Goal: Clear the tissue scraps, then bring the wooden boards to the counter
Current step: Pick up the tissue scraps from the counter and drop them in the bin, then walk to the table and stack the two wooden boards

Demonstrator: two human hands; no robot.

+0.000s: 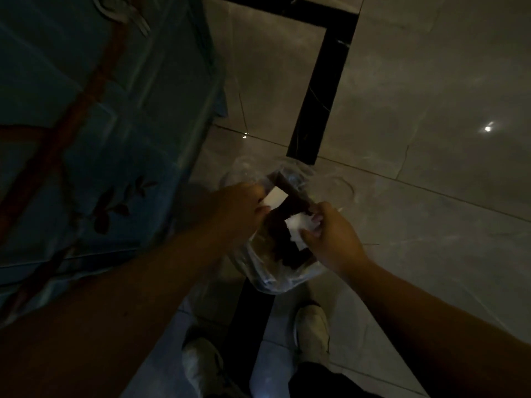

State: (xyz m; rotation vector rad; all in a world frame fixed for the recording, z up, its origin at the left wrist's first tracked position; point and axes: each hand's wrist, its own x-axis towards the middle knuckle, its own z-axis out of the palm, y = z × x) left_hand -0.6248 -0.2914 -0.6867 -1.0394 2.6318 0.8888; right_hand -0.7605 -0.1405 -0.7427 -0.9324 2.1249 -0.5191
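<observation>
The person stands over a clear plastic bag (275, 278) that sits on the grey tiled floor (416, 81), just beside a table draped in a blue floral cloth (94, 133). The left hand (240, 211) is curled at the bag's mouth, fingers closed on a white tissue scrap (276, 197). The right hand (330, 237) pinches a crumpled white tissue (298, 226) between thumb and fingertips, directly above the bag opening. Dark brown pieces (290, 242) lie inside the bag (the dim light does not show what they are). Two pale shoes (311, 326) stand on the floor just below the bag, either side of a black inlay strip (316, 104).
</observation>
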